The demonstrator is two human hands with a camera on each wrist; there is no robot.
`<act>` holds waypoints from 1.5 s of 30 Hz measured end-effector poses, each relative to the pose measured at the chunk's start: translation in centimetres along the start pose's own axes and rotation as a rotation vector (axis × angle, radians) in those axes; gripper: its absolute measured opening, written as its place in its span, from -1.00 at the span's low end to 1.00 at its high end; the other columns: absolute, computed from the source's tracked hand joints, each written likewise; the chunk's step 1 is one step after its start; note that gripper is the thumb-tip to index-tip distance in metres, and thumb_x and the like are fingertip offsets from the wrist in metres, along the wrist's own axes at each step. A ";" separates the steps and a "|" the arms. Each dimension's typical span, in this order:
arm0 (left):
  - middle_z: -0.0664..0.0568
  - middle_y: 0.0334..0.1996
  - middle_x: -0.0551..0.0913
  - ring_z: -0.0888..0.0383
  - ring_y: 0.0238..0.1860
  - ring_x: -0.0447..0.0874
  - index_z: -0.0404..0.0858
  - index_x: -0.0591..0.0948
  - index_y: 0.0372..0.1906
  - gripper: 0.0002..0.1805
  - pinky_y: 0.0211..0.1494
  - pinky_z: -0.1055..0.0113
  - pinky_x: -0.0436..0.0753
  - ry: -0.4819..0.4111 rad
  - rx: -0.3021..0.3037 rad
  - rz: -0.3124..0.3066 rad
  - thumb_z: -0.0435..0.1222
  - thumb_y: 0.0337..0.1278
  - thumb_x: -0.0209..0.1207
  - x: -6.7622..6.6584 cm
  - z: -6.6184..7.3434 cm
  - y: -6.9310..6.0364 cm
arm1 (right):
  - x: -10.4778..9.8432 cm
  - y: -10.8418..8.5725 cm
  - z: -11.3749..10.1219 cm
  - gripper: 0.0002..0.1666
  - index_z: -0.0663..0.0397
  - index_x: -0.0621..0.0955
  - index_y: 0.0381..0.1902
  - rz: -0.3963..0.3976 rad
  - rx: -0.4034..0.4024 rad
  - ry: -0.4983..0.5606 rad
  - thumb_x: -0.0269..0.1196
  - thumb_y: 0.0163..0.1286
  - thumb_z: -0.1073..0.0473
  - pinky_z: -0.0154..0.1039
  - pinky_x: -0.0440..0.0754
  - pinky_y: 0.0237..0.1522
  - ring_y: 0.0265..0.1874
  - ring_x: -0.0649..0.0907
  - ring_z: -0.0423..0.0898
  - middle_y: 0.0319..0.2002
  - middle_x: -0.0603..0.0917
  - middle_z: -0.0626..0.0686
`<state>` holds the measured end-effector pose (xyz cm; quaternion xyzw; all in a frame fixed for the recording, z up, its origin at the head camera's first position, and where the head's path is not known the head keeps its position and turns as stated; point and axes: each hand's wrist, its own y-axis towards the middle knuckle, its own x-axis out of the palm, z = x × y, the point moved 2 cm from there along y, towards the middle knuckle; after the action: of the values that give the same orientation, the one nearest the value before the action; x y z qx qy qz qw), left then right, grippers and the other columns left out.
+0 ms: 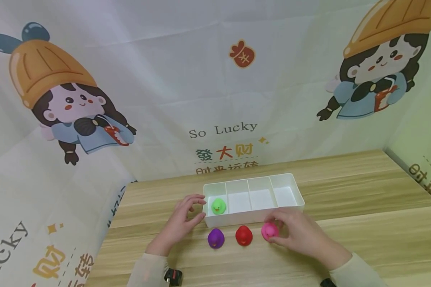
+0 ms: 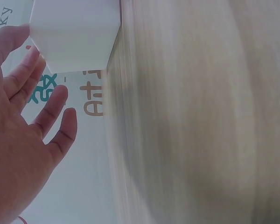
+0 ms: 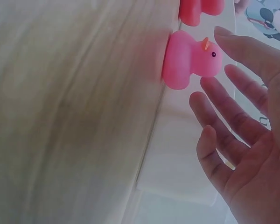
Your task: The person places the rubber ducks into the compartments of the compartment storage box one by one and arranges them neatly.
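Observation:
My left hand (image 1: 179, 221) is at the left end of a white four-section tray (image 1: 233, 219), its fingertips at the end wall and fingers loosely bent. In the left wrist view, that hand (image 2: 23, 121) has its fingers spread beside the tray's end (image 2: 77, 42). Around a pink rubber duck (image 1: 269, 230) my right hand (image 1: 301, 233) reaches with thumb and fingers apart. The right wrist view shows the duck (image 3: 189, 60) upright on the table, its head between thumb and fingers; a firm grip is not visible. A green duck (image 1: 218, 206) sits in the leftmost section.
A red duck (image 1: 244, 235) and a purple duck (image 1: 216, 238) stand in a row left of the pink one, in front of the tray. Wood-patterned table (image 1: 348, 191) surrounds them. A printed cloth (image 1: 291, 99) hangs behind and at the sides.

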<state>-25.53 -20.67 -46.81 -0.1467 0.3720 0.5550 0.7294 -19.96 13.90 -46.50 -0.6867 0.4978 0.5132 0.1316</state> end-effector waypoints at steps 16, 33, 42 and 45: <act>0.02 0.38 0.51 0.00 0.19 0.47 -0.19 0.61 0.13 -0.68 0.20 0.09 0.54 0.010 0.004 0.007 -0.32 0.32 0.32 -0.1 0.3 -0.1 | -0.1 0.0 -0.1 -0.57 -0.29 0.70 -0.20 0.027 -0.060 -0.093 0.66 -0.02 0.06 -0.08 0.70 0.03 -0.09 0.72 -0.16 -0.19 0.74 -0.30; 0.03 0.38 0.51 0.00 0.12 0.49 -0.21 0.60 0.13 -0.68 0.18 0.07 0.53 0.005 0.002 -0.003 -0.30 0.34 0.31 0.0 0.2 -0.1 | 0.0 0.3 -0.3 -0.65 -0.29 0.66 -0.30 0.019 -0.075 -0.077 0.62 0.02 0.12 -0.18 0.69 -0.06 -0.22 0.66 -0.28 -0.33 0.67 -0.37; 0.05 0.40 0.49 0.01 0.10 0.48 -0.18 0.60 0.15 -0.67 0.15 0.02 0.54 -0.015 -0.021 -0.012 -0.27 0.35 0.30 0.0 0.2 0.0 | 0.0 0.3 -0.3 -0.66 -0.27 0.69 -0.24 0.031 -0.058 -0.093 0.60 0.05 0.09 -0.14 0.70 -0.01 -0.15 0.68 -0.25 -0.25 0.71 -0.33; 0.05 0.40 0.48 -0.01 0.11 0.48 -0.18 0.60 0.15 -0.67 0.15 0.02 0.54 -0.017 -0.025 -0.012 -0.27 0.35 0.30 0.1 0.2 0.0 | 0.0 0.2 -0.5 -0.64 -0.27 0.70 -0.22 0.043 -0.051 -0.094 0.61 0.05 0.08 -0.12 0.70 -0.01 -0.13 0.68 -0.23 -0.21 0.72 -0.31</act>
<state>-25.40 -20.49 -46.69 -0.1532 0.3579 0.5564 0.7341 -19.81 13.47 -46.20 -0.6541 0.4925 0.5600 0.1261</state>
